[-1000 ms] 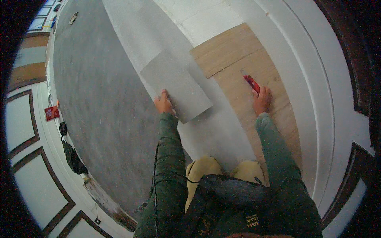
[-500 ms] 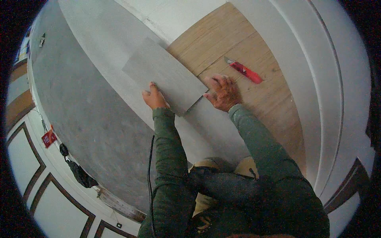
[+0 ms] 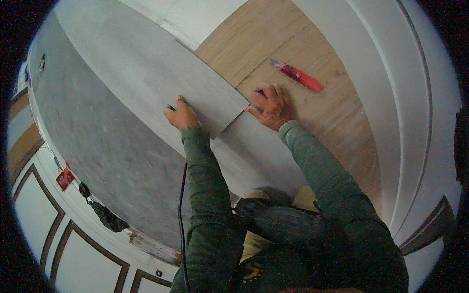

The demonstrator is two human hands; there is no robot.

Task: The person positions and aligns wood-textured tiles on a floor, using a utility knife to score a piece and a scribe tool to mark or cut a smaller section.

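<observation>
My left hand presses on a short grey plank piece, fingers bent at its lower-left side. My right hand rests on the edge of the wood-look planks, fingers loosely curled and thumb out, touching the grey piece's right corner. Above that hand a red utility knife lies on the wood planks, blade pointing up-left. The piece lies on a long light-grey strip, its right edge against the wood-look planks.
Dark grey floor stretches to the left. A white stepped edge borders the planks at right. Along the left wall with framed panels lie a red packet and a black bag. A black cable hangs beside my left arm.
My right hand has let go of the red knife and moved left to the grey piece's corner. The piece now sits against the wood planks. The view has turned slightly.
</observation>
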